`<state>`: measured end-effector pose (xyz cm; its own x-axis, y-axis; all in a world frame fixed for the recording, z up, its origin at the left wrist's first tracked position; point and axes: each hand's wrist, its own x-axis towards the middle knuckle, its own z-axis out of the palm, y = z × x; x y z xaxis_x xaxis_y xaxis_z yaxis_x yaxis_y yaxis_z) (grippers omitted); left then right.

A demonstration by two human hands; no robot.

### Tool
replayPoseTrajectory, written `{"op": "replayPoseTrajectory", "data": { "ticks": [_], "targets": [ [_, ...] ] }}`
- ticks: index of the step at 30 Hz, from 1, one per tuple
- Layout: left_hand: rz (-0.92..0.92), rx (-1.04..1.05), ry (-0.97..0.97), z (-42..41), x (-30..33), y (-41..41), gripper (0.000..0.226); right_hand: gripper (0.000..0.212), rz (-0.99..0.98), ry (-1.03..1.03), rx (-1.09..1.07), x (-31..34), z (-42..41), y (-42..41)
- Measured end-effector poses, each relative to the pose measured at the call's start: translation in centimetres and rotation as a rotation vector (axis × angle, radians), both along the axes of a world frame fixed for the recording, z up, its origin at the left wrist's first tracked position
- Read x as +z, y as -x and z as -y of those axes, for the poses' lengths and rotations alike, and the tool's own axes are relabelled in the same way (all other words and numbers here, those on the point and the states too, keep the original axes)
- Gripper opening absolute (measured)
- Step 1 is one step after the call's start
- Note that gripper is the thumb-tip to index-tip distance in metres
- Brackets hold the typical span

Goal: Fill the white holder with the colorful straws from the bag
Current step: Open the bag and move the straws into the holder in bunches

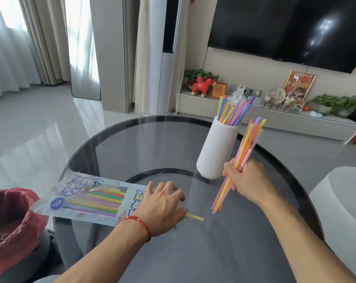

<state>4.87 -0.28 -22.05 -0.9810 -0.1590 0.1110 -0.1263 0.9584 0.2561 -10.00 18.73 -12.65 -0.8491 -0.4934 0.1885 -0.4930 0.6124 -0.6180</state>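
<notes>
Straws in pink, orange, yellow and purple, a loose bundle [241, 160], sit clamped in my right hand [242, 178], fingers closed around their middle, tips slanting up and away just beside the white ribbed ceramic holder [218, 150]. That holder leans on the round dark glass table [132, 139] toward its far right edge, already carrying a fan of blue, yellow and purple straws [235, 111]. My left hand [162, 207], red string bracelet [141, 225] at the wrist, lies palm down with fingers spread on the open end of the clear printed plastic straw bag [85, 199], pressing it flat near the table's left edge; it grips nothing. One yellow straw [194, 217] pokes out from under my thumb. More coloured straws remain inside the bag. Beyond the left edge stands a bin with a red liner [11, 219].
</notes>
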Motion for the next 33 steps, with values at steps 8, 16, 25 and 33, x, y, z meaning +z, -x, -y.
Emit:
{"op": "replayPoseTrajectory", "data": {
  "ticks": [8,16,25,33],
  "targets": [
    [-0.018,0.010,0.002,0.0,0.0,0.3,0.037,0.028,-0.112,0.076,-0.026,-3.1,-0.1,-0.3],
    [-0.039,0.015,-0.016,-0.2,-0.6,0.6,0.034,0.032,0.022,0.095,-0.046,-4.0,0.0,-0.7],
    [-0.330,0.051,-0.130,-0.6,0.7,0.5,0.019,0.027,0.296,0.881,-0.240,-0.6,-0.6,1.5],
    [-0.302,0.053,-0.146,-0.4,0.9,0.5,0.021,0.029,-0.067,0.940,-0.345,8.0,2.1,5.9]
  ]
}}
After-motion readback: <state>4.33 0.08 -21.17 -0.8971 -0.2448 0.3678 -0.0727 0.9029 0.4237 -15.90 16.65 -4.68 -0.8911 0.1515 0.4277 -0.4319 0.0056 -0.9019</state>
